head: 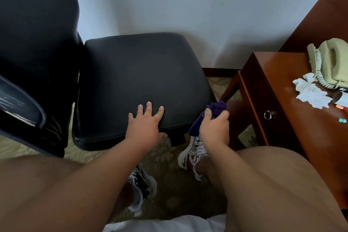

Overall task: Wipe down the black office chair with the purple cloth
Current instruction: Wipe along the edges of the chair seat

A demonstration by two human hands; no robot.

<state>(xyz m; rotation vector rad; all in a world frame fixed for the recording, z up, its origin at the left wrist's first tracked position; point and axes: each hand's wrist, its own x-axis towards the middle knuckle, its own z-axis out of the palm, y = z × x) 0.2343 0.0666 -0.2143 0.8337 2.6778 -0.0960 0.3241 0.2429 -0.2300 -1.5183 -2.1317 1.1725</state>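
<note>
**Black padded office chair (139, 73) braced at its seat edge, cloth ready at the corner**

The black office chair stands against the pale wall. Its tall backrest is at the left and its smooth, leather-like seat cushion fills the middle of the view. The left hand (145, 124) lies on the near edge of the seat with its fingers spread flat over the top. The thumb seems to hook under the rim. This looks like a bracing hold, probably meant to keep a chair that may roll or swivel from sliding away under wiping pressure.

The right hand (213, 128) is curled around the bunched purple cloth (216, 108), pinching it between thumb and fingers. A wad sticks out ahead of the knuckles and a tail hangs below. The cloth sits just beside the seat's near right corner, and whether it touches the cushion cannot be told. Bunching it gives a thick pad to press with.

To the right is a reddish-brown wooden desk (263, 88), carrying a beige corded telephone (331, 60) and crumpled white tissue (310, 94).

The seat shows no streaks, so most of the wiping appears to lie ahead. The next stroke would likely sweep in from that corner across the cushion.
</note>
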